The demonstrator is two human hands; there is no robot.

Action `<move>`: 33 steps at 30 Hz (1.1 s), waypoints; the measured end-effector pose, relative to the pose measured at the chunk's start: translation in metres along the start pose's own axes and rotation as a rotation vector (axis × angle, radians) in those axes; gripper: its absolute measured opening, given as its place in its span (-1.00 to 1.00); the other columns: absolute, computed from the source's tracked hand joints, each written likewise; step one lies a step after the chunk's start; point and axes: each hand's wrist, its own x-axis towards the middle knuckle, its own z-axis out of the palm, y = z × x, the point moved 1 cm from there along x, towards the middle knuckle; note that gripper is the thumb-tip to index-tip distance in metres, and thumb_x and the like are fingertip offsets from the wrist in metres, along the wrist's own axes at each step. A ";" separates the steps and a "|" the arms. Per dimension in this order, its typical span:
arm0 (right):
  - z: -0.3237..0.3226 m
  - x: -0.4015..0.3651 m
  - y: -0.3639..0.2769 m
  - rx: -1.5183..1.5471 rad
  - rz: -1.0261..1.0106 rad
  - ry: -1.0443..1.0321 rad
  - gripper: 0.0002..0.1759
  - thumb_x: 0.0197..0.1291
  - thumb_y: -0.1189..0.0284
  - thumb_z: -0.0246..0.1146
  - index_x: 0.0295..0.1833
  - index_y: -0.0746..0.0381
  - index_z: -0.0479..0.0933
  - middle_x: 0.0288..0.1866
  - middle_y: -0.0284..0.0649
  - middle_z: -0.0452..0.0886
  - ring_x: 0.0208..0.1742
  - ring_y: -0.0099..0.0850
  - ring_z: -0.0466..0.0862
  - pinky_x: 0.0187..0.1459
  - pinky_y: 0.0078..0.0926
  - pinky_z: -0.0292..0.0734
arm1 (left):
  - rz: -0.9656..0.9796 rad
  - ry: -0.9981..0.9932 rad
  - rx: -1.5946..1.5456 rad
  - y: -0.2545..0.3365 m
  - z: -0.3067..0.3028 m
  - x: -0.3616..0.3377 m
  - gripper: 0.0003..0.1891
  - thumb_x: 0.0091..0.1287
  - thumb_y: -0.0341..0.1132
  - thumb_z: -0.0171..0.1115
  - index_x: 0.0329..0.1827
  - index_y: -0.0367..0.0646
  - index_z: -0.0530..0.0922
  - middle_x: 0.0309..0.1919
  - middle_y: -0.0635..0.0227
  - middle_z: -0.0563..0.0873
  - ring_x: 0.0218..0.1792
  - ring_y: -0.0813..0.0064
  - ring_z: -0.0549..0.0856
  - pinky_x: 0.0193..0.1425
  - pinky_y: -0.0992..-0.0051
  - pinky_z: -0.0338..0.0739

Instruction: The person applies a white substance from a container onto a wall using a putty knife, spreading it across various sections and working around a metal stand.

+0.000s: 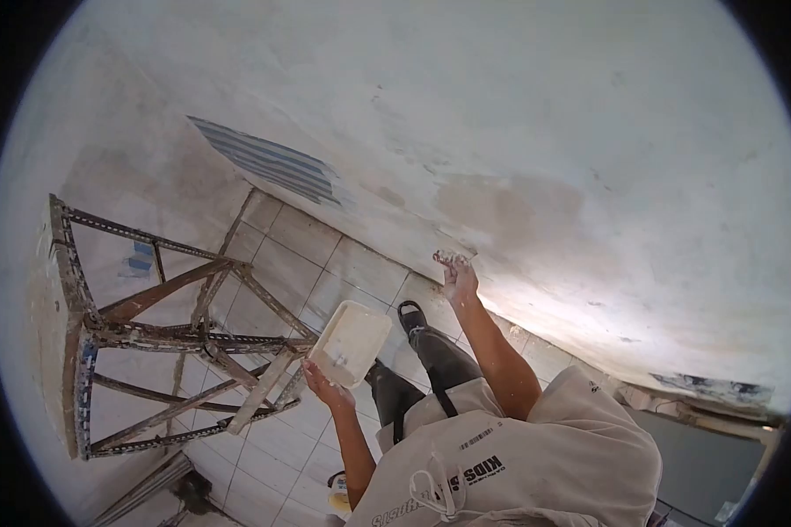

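Observation:
My left hand (327, 386) is closed on the near edge of a shallow cream tray (371, 338), which has some whitish material on its inner surface. My right hand (459, 279) is raised close to the wall, its fingers bent together and smeared with white. Something small and whitish shows at those fingertips, too small to name. Ahead of both hands stretches the pale wall (589, 114), with darker damp-looking patches and a blue-grey striped patch (268, 158) low on its left part.
At the left stands a rusty metal frame (198, 338) with a board on its far side, its legs reaching near the tray. Light floor tiles (281, 263) lie below. A yellow-and-white container (338, 496) stands at the bottom. A grey panel (707, 457) is at the lower right.

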 end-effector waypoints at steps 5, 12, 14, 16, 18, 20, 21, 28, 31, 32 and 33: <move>0.010 -0.072 -0.022 0.050 -0.148 -0.116 -0.80 0.26 0.63 0.08 -0.04 0.20 0.43 -0.17 -0.34 0.57 -0.12 -0.46 0.62 0.00 -0.46 0.57 | -0.030 -0.027 0.036 0.022 -0.016 -0.002 -0.33 0.41 0.07 0.04 0.37 -0.25 0.13 0.23 0.09 0.39 0.22 0.20 0.45 0.29 0.18 0.37; -0.065 -0.046 0.000 -0.055 -0.091 -0.134 -0.85 0.28 0.51 0.12 -0.04 0.18 0.45 -0.15 -0.31 0.58 -0.12 -0.42 0.62 -0.04 -0.50 0.56 | -0.040 -0.043 0.113 0.047 -0.061 0.000 -0.23 0.38 0.12 0.06 0.44 -0.23 0.04 0.31 0.06 0.31 0.27 0.17 0.40 0.32 0.17 0.35; -0.078 -0.032 0.008 -0.061 -0.044 -0.129 -0.85 0.28 0.49 0.13 -0.05 0.20 0.45 -0.15 -0.31 0.58 -0.12 -0.42 0.62 -0.06 -0.52 0.56 | -0.042 -0.025 0.140 0.053 -0.069 -0.003 -0.21 0.38 0.13 0.06 0.46 -0.22 0.02 0.33 0.06 0.29 0.29 0.17 0.39 0.33 0.17 0.34; -0.061 -0.005 0.003 -0.031 -0.082 -0.105 -0.85 0.27 0.51 0.12 -0.06 0.24 0.45 -0.15 -0.30 0.58 -0.12 -0.40 0.62 -0.04 -0.51 0.56 | -0.042 -0.016 0.175 0.055 -0.076 -0.005 -0.18 0.37 0.15 0.06 0.48 -0.21 -0.01 0.35 0.05 0.27 0.30 0.16 0.37 0.34 0.16 0.33; -0.031 0.020 -0.009 0.039 -0.175 -0.114 -0.86 0.29 0.50 0.12 -0.06 0.26 0.45 -0.14 -0.27 0.57 -0.12 -0.38 0.61 -0.01 -0.48 0.56 | -0.047 -0.050 0.179 0.053 -0.080 0.001 -0.16 0.36 0.16 0.06 0.49 -0.20 -0.03 0.36 0.06 0.25 0.30 0.15 0.37 0.35 0.16 0.31; 0.006 0.011 -0.032 0.089 -0.180 -0.108 -0.86 0.28 0.51 0.13 -0.06 0.26 0.45 -0.14 -0.27 0.57 -0.12 -0.39 0.61 -0.01 -0.49 0.55 | -0.056 -0.059 0.180 0.054 -0.079 0.002 -0.17 0.36 0.15 0.06 0.49 -0.20 -0.02 0.36 0.08 0.26 0.30 0.15 0.37 0.36 0.16 0.31; 0.017 -0.001 -0.042 0.125 -0.184 -0.107 -0.86 0.28 0.51 0.13 -0.07 0.26 0.46 -0.14 -0.27 0.57 -0.11 -0.40 0.60 -0.01 -0.50 0.54 | -0.072 -0.059 0.170 0.053 -0.078 0.001 -0.18 0.36 0.14 0.07 0.48 -0.19 -0.02 0.36 0.09 0.26 0.31 0.15 0.37 0.36 0.16 0.30; 0.007 -0.105 -0.028 0.149 -0.231 -0.293 -0.91 0.26 0.56 0.14 -0.12 0.23 0.45 -0.18 -0.30 0.56 -0.13 -0.43 0.60 -0.05 -0.50 0.53 | -0.086 -0.126 0.167 0.058 -0.050 -0.002 -0.20 0.37 0.13 0.04 0.50 -0.10 -0.05 0.40 0.10 0.17 0.37 0.12 0.28 0.39 0.10 0.26; -0.015 -0.139 -0.003 0.069 -0.209 -0.442 -0.92 0.27 0.55 0.14 -0.13 0.21 0.45 -0.23 -0.31 0.56 -0.17 -0.44 0.61 -0.07 -0.48 0.55 | -0.062 -0.130 0.124 0.062 -0.036 -0.004 -0.25 0.38 0.10 0.07 0.44 -0.19 0.04 0.32 0.10 0.30 0.30 0.15 0.36 0.36 0.13 0.29; -0.019 -0.154 0.003 0.062 -0.157 -0.370 -0.93 0.28 0.57 0.11 -0.14 0.23 0.44 -0.27 -0.28 0.54 -0.21 -0.42 0.59 -0.11 -0.44 0.55 | -0.064 -0.168 0.135 0.061 -0.034 -0.001 -0.23 0.38 0.12 0.06 0.46 -0.18 0.01 0.34 0.09 0.25 0.32 0.13 0.34 0.37 0.12 0.28; -0.021 -0.169 0.006 0.059 -0.103 -0.300 -0.93 0.28 0.60 0.07 -0.15 0.25 0.42 -0.30 -0.25 0.52 -0.25 -0.41 0.57 -0.15 -0.40 0.54 | -0.064 -0.206 0.147 0.061 -0.031 0.002 -0.21 0.38 0.13 0.04 0.48 -0.17 -0.02 0.37 0.07 0.21 0.34 0.11 0.31 0.38 0.11 0.28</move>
